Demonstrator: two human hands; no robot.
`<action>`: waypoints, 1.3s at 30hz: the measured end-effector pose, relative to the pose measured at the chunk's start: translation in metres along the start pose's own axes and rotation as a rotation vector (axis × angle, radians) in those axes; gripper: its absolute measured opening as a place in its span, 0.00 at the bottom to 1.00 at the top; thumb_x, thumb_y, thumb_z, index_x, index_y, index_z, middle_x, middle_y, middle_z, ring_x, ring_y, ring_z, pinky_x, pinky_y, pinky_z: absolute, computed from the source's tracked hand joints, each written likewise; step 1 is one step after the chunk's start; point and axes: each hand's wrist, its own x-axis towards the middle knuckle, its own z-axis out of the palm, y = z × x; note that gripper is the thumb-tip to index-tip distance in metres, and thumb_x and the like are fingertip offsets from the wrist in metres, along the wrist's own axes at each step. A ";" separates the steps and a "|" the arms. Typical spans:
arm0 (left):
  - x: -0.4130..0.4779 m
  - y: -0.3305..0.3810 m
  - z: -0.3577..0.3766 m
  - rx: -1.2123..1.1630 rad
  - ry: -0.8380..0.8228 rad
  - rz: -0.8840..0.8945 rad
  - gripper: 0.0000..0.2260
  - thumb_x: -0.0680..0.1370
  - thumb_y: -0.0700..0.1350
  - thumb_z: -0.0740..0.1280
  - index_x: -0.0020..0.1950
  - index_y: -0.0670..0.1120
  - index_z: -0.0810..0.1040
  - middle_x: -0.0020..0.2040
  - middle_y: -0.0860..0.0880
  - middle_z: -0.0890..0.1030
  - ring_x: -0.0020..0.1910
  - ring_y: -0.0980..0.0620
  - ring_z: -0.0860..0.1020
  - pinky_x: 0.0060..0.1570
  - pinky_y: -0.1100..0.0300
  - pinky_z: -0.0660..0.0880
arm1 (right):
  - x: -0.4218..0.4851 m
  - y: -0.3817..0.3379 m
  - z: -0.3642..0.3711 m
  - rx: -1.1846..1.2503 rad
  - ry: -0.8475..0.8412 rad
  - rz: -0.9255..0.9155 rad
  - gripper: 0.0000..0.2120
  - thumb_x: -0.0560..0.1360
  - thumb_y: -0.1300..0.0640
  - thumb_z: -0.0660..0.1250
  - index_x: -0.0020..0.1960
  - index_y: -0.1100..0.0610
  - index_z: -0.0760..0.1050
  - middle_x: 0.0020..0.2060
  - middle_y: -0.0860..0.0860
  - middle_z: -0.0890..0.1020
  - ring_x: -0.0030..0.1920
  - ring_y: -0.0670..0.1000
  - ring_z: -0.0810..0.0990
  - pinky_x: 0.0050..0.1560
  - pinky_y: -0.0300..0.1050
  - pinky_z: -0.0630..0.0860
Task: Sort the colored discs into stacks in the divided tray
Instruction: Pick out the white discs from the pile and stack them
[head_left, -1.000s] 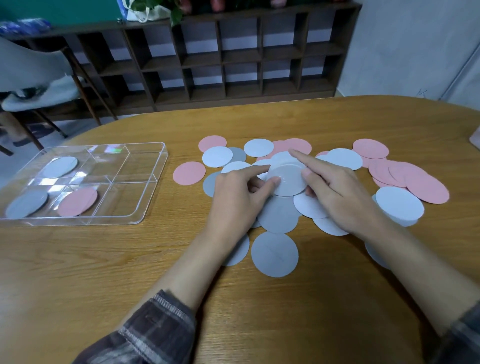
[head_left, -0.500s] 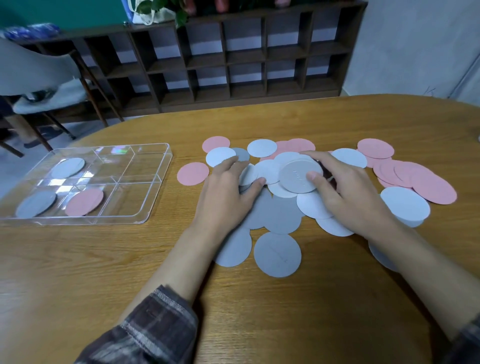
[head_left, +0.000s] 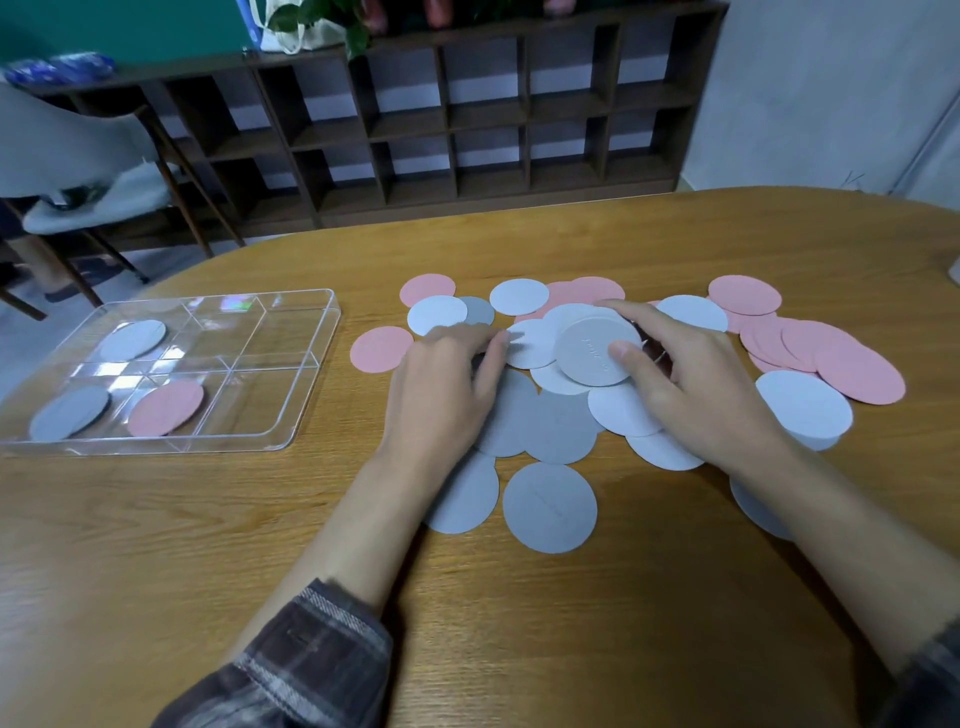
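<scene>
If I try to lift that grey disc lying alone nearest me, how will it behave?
The grey disc looks thin and lies flat on the table, so it is probably light and its edge hard to catch. Sliding it first may help. Flat as it lies, it should not roll.

The divided tray (head_left: 291, 415) sits near the table's (head_left: 156, 545) left edge, three discs (head_left: 132, 340) in its left compartments. Loose discs (head_left: 550, 506) spread right of it, mid-table.
</scene>
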 end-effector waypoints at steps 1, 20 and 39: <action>0.001 0.000 0.000 -0.019 0.020 0.028 0.13 0.84 0.51 0.62 0.50 0.48 0.85 0.43 0.50 0.83 0.45 0.46 0.79 0.44 0.48 0.77 | 0.000 0.000 0.000 -0.004 0.002 0.008 0.17 0.83 0.57 0.63 0.71 0.47 0.75 0.47 0.46 0.83 0.44 0.48 0.77 0.45 0.42 0.72; -0.002 0.012 -0.008 -0.359 0.039 0.016 0.05 0.82 0.45 0.71 0.49 0.48 0.86 0.40 0.62 0.82 0.37 0.58 0.77 0.39 0.69 0.68 | 0.002 -0.001 0.001 -0.009 0.077 0.067 0.22 0.84 0.57 0.61 0.78 0.47 0.68 0.38 0.54 0.80 0.42 0.53 0.78 0.40 0.39 0.69; -0.007 0.024 0.012 -0.339 0.017 -0.070 0.09 0.78 0.49 0.75 0.57 0.49 0.88 0.47 0.52 0.84 0.41 0.61 0.81 0.44 0.73 0.71 | -0.002 -0.009 0.009 -0.026 -0.136 -0.053 0.23 0.86 0.56 0.52 0.81 0.53 0.61 0.52 0.39 0.73 0.54 0.36 0.70 0.55 0.25 0.63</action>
